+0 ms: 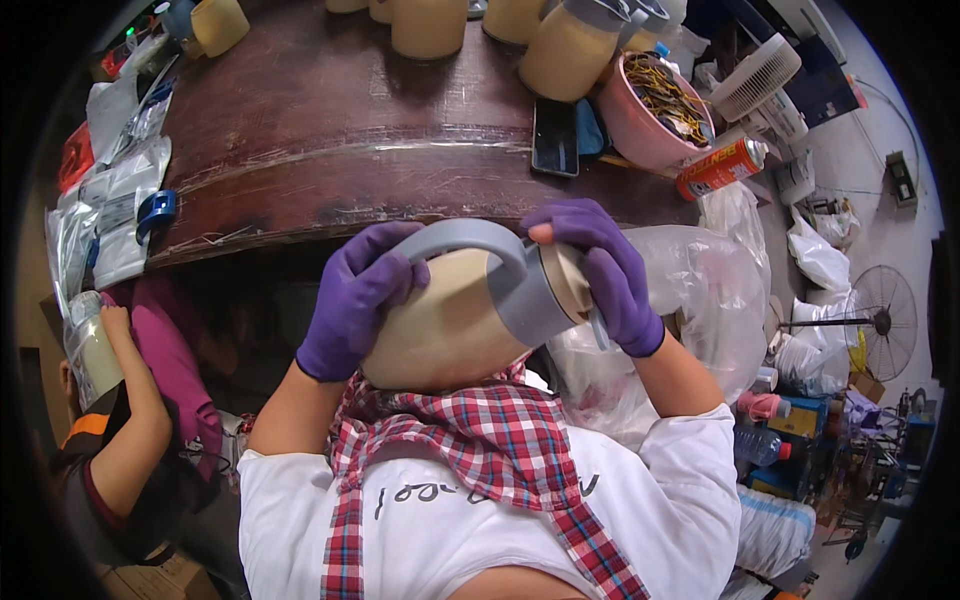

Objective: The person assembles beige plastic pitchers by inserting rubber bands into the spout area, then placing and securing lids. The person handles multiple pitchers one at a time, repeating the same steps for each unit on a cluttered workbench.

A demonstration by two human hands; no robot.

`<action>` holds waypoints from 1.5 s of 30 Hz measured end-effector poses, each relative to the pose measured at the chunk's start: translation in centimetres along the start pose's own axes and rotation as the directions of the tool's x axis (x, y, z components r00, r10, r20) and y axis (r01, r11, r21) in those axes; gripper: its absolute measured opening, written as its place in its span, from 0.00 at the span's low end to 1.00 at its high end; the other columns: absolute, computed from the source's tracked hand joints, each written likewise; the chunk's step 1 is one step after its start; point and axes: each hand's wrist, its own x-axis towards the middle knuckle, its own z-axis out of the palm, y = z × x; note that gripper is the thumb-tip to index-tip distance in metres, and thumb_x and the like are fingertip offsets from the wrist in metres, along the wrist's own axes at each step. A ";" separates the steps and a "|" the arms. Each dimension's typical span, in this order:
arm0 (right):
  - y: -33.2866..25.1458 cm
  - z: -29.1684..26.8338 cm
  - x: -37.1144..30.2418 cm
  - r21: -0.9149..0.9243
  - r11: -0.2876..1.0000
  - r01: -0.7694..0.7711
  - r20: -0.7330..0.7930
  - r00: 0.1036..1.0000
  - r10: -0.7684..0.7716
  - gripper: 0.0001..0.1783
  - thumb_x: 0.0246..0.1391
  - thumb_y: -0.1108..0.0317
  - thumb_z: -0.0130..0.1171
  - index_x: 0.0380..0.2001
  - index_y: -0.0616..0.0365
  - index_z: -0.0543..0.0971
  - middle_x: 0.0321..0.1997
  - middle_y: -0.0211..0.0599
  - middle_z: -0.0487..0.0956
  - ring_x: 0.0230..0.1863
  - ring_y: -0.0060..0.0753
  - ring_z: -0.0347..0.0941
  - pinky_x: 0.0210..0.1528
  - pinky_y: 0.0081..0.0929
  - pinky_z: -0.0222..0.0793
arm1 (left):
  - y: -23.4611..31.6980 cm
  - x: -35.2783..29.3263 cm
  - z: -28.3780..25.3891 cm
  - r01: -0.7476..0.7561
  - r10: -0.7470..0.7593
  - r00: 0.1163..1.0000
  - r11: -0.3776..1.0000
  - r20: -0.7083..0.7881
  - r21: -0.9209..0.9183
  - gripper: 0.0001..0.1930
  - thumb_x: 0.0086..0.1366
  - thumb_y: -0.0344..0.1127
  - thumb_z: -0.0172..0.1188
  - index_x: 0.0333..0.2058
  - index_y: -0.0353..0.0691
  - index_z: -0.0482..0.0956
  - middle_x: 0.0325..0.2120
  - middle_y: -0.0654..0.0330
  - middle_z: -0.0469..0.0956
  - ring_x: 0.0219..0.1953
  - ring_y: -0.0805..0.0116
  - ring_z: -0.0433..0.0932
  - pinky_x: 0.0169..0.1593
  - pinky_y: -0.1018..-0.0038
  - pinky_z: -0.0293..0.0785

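A beige thermos jug (435,325) with a grey collar and a grey curved handle (465,236) lies tilted on its side in front of my chest, its top end toward the right. My left hand (352,300), in a purple glove, grips the jug's body by the lower end of the handle. My right hand (618,275), gloved alike, is wrapped round the top at the beige lid (566,282). One fingertip shows bare through that glove. The jug's underside is hidden from me.
Beyond the jug lies a worn dark red table (330,120). Several similar jugs (570,50) stand along its far side. A pink basin (640,120) of wire-like strips, a black tray (555,138) and an orange spray can (722,168) sit right. A co-worker's arm (135,420) shows left.
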 end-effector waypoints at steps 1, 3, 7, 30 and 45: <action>-0.2 -0.4 0.1 -0.026 0.998 0.055 0.030 0.998 -0.054 0.18 0.68 0.64 0.44 0.49 0.65 0.77 0.51 0.47 0.78 0.55 0.46 0.72 0.62 0.40 0.63 | 0.2 -0.6 0.3 -0.019 0.019 1.000 0.999 -0.002 0.051 0.24 0.67 0.46 0.62 0.52 0.32 0.76 0.31 0.62 0.79 0.32 0.78 0.74 0.39 0.82 0.70; -0.2 -0.6 0.2 -0.087 0.993 0.084 0.029 0.996 -0.082 0.15 0.67 0.67 0.45 0.44 0.65 0.77 0.48 0.45 0.78 0.50 0.45 0.74 0.58 0.38 0.66 | 0.3 -2.7 1.8 -0.048 0.061 0.995 0.983 -0.072 0.175 0.27 0.65 0.49 0.64 0.53 0.32 0.76 0.34 0.61 0.80 0.34 0.78 0.76 0.39 0.80 0.72; 7.0 -0.1 -1.0 -0.230 0.964 -0.134 -0.116 0.987 0.110 0.18 0.66 0.59 0.48 0.47 0.63 0.76 0.45 0.42 0.78 0.49 0.42 0.76 0.53 0.34 0.71 | -0.9 -4.9 6.4 -0.535 0.328 0.843 0.418 0.427 0.734 0.26 0.63 0.38 0.63 0.58 0.33 0.73 0.47 0.53 0.78 0.48 0.54 0.77 0.71 0.51 0.47; 10.0 -26.2 9.5 -0.884 -0.072 -0.461 -0.462 0.845 0.269 0.15 0.47 0.48 0.63 0.34 0.39 0.88 0.48 0.34 0.83 0.57 0.47 0.72 0.59 0.44 0.63 | -6.6 10.3 -1.4 -0.493 0.526 0.832 0.846 -0.174 0.203 0.26 0.67 0.25 0.62 0.62 0.38 0.65 0.54 0.59 0.73 0.51 0.73 0.73 0.58 0.74 0.68; 11.2 -24.0 9.4 -0.895 -0.378 -0.238 -0.395 0.818 0.418 0.11 0.51 0.56 0.59 0.34 0.36 0.88 0.44 0.33 0.84 0.53 0.49 0.74 0.54 0.47 0.68 | -9.5 0.7 -2.4 -0.306 0.189 0.948 0.763 0.256 0.570 0.16 0.65 0.30 0.59 0.51 0.41 0.80 0.50 0.54 0.79 0.54 0.56 0.76 0.60 0.64 0.70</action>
